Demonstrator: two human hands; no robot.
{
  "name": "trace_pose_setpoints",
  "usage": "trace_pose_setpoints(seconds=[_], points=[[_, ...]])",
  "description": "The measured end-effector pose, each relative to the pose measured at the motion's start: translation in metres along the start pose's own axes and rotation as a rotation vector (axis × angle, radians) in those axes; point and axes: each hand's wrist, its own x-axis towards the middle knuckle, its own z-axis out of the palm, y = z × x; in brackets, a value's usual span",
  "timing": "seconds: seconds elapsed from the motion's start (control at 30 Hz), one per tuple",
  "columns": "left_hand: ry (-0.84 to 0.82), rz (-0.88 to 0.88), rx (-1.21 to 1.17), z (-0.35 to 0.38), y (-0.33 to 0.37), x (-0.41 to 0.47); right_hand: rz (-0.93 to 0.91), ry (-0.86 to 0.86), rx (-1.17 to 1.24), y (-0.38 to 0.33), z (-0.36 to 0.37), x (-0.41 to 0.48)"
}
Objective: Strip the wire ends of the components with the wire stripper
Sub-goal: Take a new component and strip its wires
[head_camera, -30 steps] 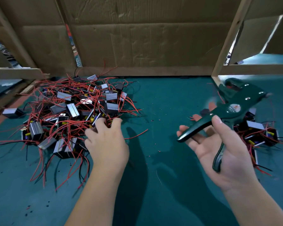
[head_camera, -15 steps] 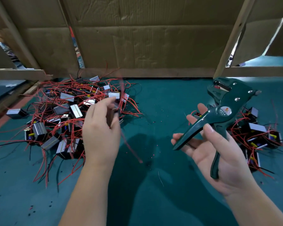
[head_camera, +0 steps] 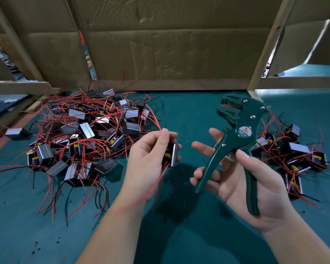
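Two heaps of small boxy parts with red and black leads lie on the green surface point(head_camera: 189, 111). The large heap point(head_camera: 80, 134) spreads over its far left part, reaching toward the cardboard wall point(head_camera: 160, 44). The smaller heap point(head_camera: 293, 155) sits near the right edge.

Above the middle of the surface, the left hand point(head_camera: 151, 155) holds one component point(head_camera: 171, 154) clear of both heaps. Its lower fingers curl round the dark, metal-edged body, while thumb and forefinger pinch a red lead point(head_camera: 154, 116) just above it. More red leads trail down from the component past the wrist, blurred.

Just beside it, but not touching, the right hand point(head_camera: 246, 183) lies palm up with the dark green wire stripper point(head_camera: 234, 141) across it. The thumb presses on the tool just below its round label. One handle rests along the palm and the other crosses the fingers point(head_camera: 204, 149), which are spread and nearly straight. The two handles stand apart, and the tool's head points toward the far edge, lifted off the surface
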Motion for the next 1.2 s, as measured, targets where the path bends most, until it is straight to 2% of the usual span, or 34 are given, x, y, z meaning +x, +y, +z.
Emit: trace_pose_setpoints(seconds=[0.17,0.37,0.43,0.53,0.7,0.93,1.2], points=[[-0.009,0.031,0.102,0.003,-0.002,-0.003,0.064,0.034,-0.08,-0.004,0.0,-0.001],[0.03,0.077,0.119,-0.001,0.0,0.0,0.259,0.229,-0.203,-0.002,0.001,0.0],[0.024,0.121,0.132,-0.002,0.002,0.0,0.361,0.196,-0.178,-0.001,0.002,0.0],[0.046,0.149,0.109,-0.004,0.005,0.0,0.439,0.054,-0.109,0.0,0.007,-0.002],[0.108,0.151,0.185,-0.013,0.007,0.003,0.389,-0.137,-0.073,-0.001,0.009,-0.006],[0.137,0.221,0.259,-0.017,0.011,0.004,0.37,-0.199,-0.146,-0.004,0.009,-0.008],[0.136,0.271,0.301,-0.017,0.01,0.005,0.353,-0.137,-0.178,-0.001,0.008,-0.009]])
